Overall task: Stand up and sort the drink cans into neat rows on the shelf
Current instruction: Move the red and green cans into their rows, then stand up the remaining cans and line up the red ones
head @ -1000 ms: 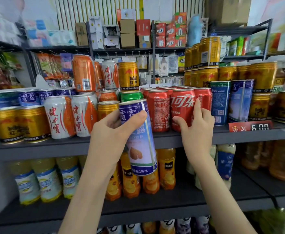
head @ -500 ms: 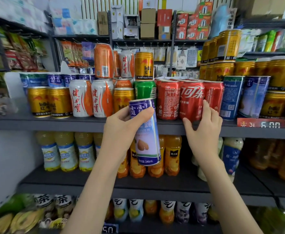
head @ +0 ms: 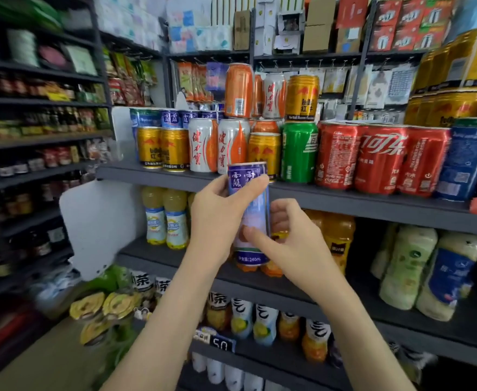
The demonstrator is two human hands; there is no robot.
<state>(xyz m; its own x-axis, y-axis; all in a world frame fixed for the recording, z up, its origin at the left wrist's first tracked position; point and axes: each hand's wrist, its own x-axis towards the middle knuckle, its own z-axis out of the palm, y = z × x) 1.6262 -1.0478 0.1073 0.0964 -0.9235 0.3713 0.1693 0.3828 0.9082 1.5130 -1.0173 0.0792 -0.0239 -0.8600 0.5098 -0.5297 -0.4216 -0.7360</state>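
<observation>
While both hands are busy, the big grey shelf (head: 344,203) is full of standing cans. 3 red cans (head: 378,159) are on the right, with a green can (head: 299,152) beside them. More cans are stacked on top, like the orange can (head: 238,91). Far back on the left is a row of small blue cans (head: 169,118).

One blue can (head: 255,210) is not on the shelf. It is upright in the air, just in front of the shelf edge, near the middle. The left hand (head: 217,218) grips its top part, with the thumb across the front. The right hand (head: 296,238) pinches the lower part, thumb in front and fingers behind.

I think the can could slip if one hand lets go too soon. Reaching to the far row could also bump the stacked cans and knock them down.

1 second ago the right hand was touching the red cans. Now it has come off them and onto the blue can. The view has also swung to the left.
</observation>
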